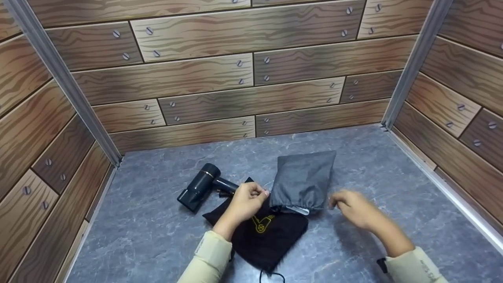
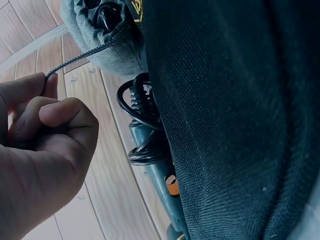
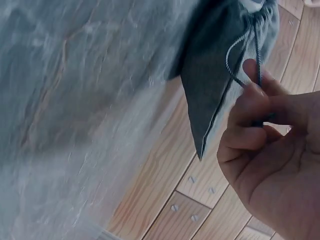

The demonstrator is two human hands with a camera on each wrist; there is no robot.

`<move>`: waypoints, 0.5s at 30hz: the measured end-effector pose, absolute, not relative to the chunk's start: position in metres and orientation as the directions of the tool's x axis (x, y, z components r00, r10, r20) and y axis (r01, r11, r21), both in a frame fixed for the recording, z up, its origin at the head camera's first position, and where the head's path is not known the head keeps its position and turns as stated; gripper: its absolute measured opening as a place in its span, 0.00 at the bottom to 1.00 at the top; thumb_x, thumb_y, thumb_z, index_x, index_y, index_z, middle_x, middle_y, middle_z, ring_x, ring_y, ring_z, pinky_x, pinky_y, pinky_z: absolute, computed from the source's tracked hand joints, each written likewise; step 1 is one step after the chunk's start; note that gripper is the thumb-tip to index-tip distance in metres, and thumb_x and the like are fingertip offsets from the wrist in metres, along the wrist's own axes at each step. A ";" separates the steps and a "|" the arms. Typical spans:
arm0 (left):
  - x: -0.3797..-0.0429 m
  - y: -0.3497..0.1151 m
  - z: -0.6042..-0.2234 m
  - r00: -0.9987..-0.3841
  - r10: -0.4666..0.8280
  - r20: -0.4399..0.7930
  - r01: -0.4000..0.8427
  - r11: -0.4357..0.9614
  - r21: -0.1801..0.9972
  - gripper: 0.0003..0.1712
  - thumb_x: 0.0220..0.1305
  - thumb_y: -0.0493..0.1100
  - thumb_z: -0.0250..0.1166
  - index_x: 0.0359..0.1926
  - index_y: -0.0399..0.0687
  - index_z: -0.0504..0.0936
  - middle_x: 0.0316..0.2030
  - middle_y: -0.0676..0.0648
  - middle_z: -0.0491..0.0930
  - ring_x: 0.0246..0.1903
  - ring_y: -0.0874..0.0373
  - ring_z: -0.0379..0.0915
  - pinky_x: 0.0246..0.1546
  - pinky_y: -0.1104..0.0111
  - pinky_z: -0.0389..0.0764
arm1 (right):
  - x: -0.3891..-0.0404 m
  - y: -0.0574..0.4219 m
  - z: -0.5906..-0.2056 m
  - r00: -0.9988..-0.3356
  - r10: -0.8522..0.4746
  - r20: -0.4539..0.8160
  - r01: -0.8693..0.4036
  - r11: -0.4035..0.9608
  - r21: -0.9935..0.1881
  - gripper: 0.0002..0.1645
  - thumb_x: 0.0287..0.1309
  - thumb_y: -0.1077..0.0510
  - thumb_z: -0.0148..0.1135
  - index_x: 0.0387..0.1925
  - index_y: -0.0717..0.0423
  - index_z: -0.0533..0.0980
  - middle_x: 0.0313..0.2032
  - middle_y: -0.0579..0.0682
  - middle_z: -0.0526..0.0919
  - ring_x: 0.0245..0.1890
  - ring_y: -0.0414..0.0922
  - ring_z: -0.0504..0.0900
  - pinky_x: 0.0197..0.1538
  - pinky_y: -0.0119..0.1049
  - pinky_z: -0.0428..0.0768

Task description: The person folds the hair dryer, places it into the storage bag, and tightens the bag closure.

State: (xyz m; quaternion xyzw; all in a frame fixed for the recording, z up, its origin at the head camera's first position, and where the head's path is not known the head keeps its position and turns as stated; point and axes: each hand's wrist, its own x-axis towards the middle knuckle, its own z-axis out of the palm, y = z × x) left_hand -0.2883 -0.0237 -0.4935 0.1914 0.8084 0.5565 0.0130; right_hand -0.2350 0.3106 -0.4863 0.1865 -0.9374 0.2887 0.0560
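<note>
A grey drawstring pouch [image 1: 304,177] lies on the table, its gathered mouth toward me. Something pale shows at that mouth; in the left wrist view a dark item is also visible inside it. My left hand [image 1: 248,200], left of the pouch, pinches one end of its drawstring [image 2: 75,60] between thumb and finger, the cord pulled taut. On the other side, my right hand [image 1: 355,208] pinches the cord loop [image 3: 258,45] with curled fingers. Under my left hand lies a flat black drawstring bag [image 1: 271,243] with a yellow print.
A dark hair dryer [image 1: 200,184] lies left of the bags, its handle partly hidden by my left hand. Its coiled black cable [image 2: 145,156] shows in the left wrist view. Wood-patterned panels [image 1: 204,74] enclose the grey marbled tabletop [image 1: 149,236] at the back and sides.
</note>
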 end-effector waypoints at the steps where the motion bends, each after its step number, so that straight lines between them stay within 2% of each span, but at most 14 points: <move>1: -0.288 -0.023 -0.493 -0.927 0.324 0.189 0.292 0.308 0.905 0.09 0.71 0.35 0.67 0.31 0.36 0.85 0.21 0.58 0.74 0.19 0.70 0.64 0.22 0.77 0.68 | -0.236 0.307 -0.486 -0.925 -0.314 0.212 -0.379 0.774 -0.507 0.18 0.65 0.72 0.51 0.30 0.54 0.82 0.32 0.47 0.84 0.35 0.43 0.80 0.42 0.41 0.80; 4: -0.289 -0.022 -0.493 -0.926 0.329 0.183 0.290 0.311 0.905 0.09 0.71 0.35 0.68 0.31 0.36 0.84 0.19 0.58 0.72 0.19 0.69 0.65 0.22 0.77 0.68 | -0.235 0.296 -0.487 -0.936 -0.266 0.231 -0.345 0.824 -0.449 0.15 0.69 0.66 0.52 0.28 0.52 0.79 0.32 0.46 0.81 0.35 0.46 0.81 0.42 0.46 0.81; 8: -0.290 -0.021 -0.494 -0.928 0.329 0.178 0.285 0.316 0.905 0.09 0.71 0.35 0.68 0.31 0.36 0.84 0.19 0.59 0.72 0.19 0.70 0.66 0.23 0.77 0.69 | -0.235 0.283 -0.489 -0.944 -0.197 0.264 -0.285 0.891 -0.353 0.13 0.67 0.56 0.60 0.24 0.48 0.74 0.29 0.45 0.76 0.29 0.44 0.76 0.32 0.44 0.76; 11: -0.291 -0.021 -0.495 -0.929 0.326 0.177 0.283 0.314 0.906 0.10 0.71 0.35 0.68 0.31 0.36 0.83 0.18 0.59 0.71 0.18 0.69 0.65 0.22 0.77 0.68 | -0.236 0.275 -0.493 -0.946 -0.180 0.270 -0.260 0.917 -0.302 0.22 0.63 0.44 0.68 0.20 0.45 0.69 0.24 0.42 0.70 0.23 0.40 0.67 0.25 0.36 0.65; 15: -0.291 -0.021 -0.496 -0.927 0.331 0.174 0.283 0.314 0.906 0.10 0.71 0.35 0.68 0.31 0.36 0.83 0.16 0.59 0.66 0.17 0.68 0.62 0.21 0.76 0.66 | -0.238 0.268 -0.497 -0.943 -0.198 0.267 -0.261 0.938 -0.228 0.32 0.52 0.30 0.75 0.16 0.43 0.67 0.21 0.40 0.67 0.20 0.39 0.64 0.22 0.36 0.62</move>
